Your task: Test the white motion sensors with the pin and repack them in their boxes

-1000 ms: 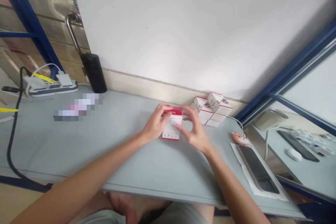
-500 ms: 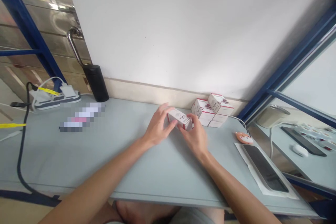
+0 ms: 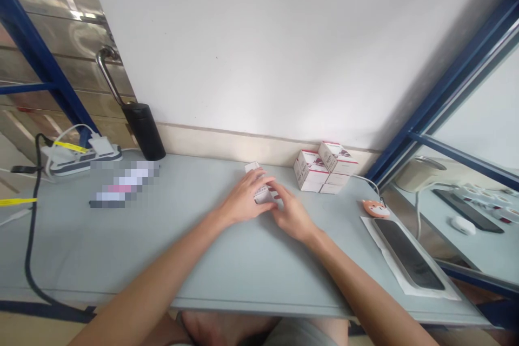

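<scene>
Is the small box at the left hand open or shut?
Cannot tell: the left hand covers most of the box, showing only one corner.

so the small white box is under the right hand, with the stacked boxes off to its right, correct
No: the small white box is under the left hand, as the head view shows. The stacked boxes are off to its right.

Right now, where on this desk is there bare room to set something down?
Bare desk runs between the pixelated item and your left hand, and along the front edge. It's crowded past your right hand: red-and-white box stack, phone.
</scene>
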`<state>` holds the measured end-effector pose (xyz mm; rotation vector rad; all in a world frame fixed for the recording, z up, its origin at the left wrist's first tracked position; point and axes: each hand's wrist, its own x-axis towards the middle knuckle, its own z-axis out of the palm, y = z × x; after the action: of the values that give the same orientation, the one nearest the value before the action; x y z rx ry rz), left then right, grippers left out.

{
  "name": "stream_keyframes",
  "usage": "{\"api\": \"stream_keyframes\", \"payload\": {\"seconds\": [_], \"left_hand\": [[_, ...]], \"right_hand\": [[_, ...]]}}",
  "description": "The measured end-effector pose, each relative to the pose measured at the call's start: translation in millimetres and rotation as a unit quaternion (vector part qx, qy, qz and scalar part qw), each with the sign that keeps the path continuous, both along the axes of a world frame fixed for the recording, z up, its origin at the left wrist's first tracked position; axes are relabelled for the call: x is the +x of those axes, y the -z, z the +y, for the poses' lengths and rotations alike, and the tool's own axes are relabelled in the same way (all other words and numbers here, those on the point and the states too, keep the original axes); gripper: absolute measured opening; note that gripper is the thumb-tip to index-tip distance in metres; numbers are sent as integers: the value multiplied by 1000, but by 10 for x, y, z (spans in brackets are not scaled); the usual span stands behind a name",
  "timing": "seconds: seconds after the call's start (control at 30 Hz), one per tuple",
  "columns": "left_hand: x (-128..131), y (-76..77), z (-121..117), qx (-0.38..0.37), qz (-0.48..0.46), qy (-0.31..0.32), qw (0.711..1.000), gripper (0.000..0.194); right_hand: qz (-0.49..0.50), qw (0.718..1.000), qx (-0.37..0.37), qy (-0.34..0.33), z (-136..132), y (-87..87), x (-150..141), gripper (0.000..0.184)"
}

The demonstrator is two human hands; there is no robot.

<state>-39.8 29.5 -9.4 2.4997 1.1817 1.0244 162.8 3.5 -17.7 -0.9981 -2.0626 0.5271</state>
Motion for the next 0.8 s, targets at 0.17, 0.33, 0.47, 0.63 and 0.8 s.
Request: {"api": "stream_keyframes", "payload": {"seconds": [0.17, 0.33, 0.47, 0.63, 0.8], "left_hand": [[-148, 47, 150, -7, -49, -8, 999, 31], [-317, 189, 387, 1, -96, -73, 993, 20], [-433, 277, 563, -2, -131, -118, 984, 17], [-470, 324, 640, -3, -154, -146, 977, 17], [-478, 334, 624, -8, -156, -147, 977, 18]], "right_hand": [[5, 1000, 12, -4, -40, -29, -31, 58], [-24, 1000, 7, -4, -51, -109, 1, 43], [-31, 999, 7, 4, -57, -132, 10, 33], [-31, 999, 19, 4, -57, -135, 22, 29], [-35, 999, 21, 10, -62, -142, 27, 27]]}}
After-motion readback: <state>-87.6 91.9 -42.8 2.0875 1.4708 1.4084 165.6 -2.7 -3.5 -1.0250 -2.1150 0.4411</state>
